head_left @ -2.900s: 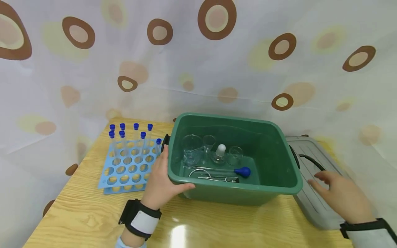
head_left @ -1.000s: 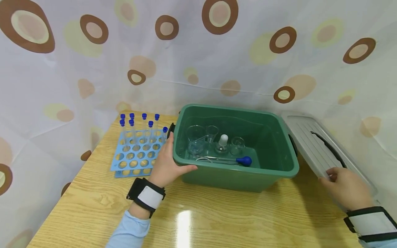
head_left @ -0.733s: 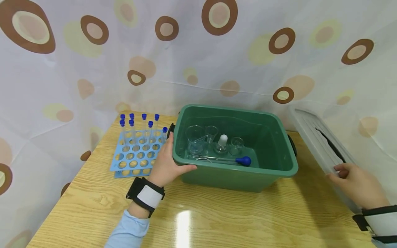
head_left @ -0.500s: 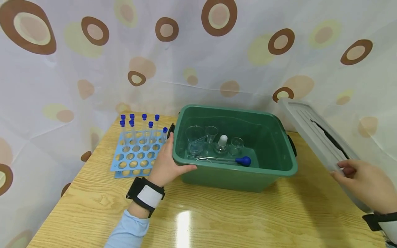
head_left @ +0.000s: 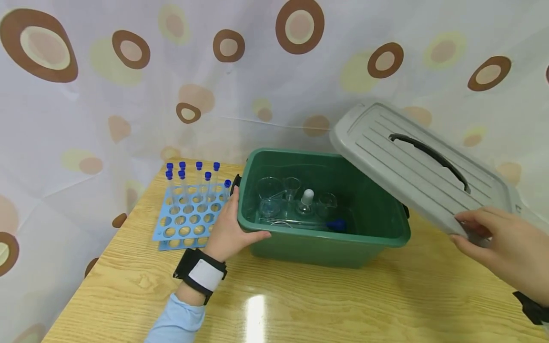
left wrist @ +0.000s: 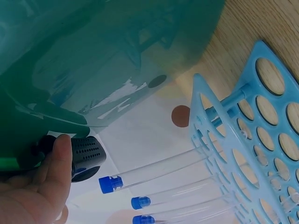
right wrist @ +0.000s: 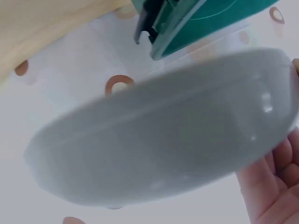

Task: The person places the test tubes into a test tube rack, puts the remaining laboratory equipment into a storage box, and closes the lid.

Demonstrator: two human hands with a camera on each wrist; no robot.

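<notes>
My right hand [head_left: 503, 245] grips the near edge of a grey plastic lid [head_left: 411, 176], thumb below and fingers on top. The lid is held up and tilted, its far left corner overlapping the back right rim of a green plastic bin [head_left: 317, 247]. On the lid's top is a black handle [head_left: 433, 155]. My left hand [head_left: 224, 236] rests against the bin's front left corner, thumb along the front, fingers straight by the black side latch [left wrist: 88, 153]. Inside the bin are glassware, a white-topped glass bottle [head_left: 307, 197] and a blue-bulbed pipette [head_left: 337, 225].
Left of the bin stands a light blue test tube rack [head_left: 171, 232], close to my left hand, with several blue-capped test tubes [head_left: 184, 190] upright in it. Everything is on a wooden table [head_left: 309, 305]. A patterned curtain [head_left: 257, 85] hangs behind.
My right hand has taken hold of the lid, lifted it off the table at the right, and brought its far end over the bin. The left hand keeps its place on the bin.
</notes>
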